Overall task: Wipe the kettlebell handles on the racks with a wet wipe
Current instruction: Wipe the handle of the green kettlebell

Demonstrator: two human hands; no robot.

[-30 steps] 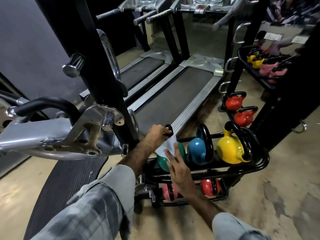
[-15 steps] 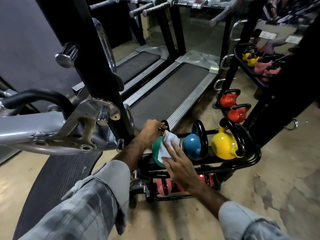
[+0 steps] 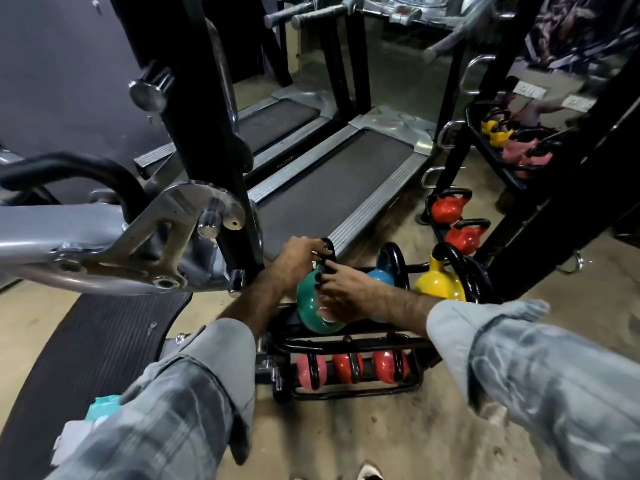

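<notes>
A green kettlebell (image 3: 308, 306) with a black handle (image 3: 329, 245) lies at the left end of the low black rack's (image 3: 346, 344) top shelf. My left hand (image 3: 298, 258) grips that handle near its top. My right hand (image 3: 346, 292) lies across the green body with its fingers curled at the foot of the handle. It holds the white wet wipe (image 3: 323, 311), and only a pale sliver shows under the thumb. Beside it stand a blue kettlebell (image 3: 381, 275) and a yellow kettlebell (image 3: 436, 282), both with black handles.
Pink and red kettlebells (image 3: 349, 367) fill the lower shelf. Two red kettlebells (image 3: 450, 207) sit on a second rack at the right. A silver machine arm (image 3: 104, 237) and a black post crowd the left. A treadmill (image 3: 329, 192) runs behind. A teal packet (image 3: 102, 407) shows near my left sleeve.
My right hand has slid left over the green kettlebell and now covers the wipe almost wholly. My left hand keeps its grip on the handle. The view has moved closer.
</notes>
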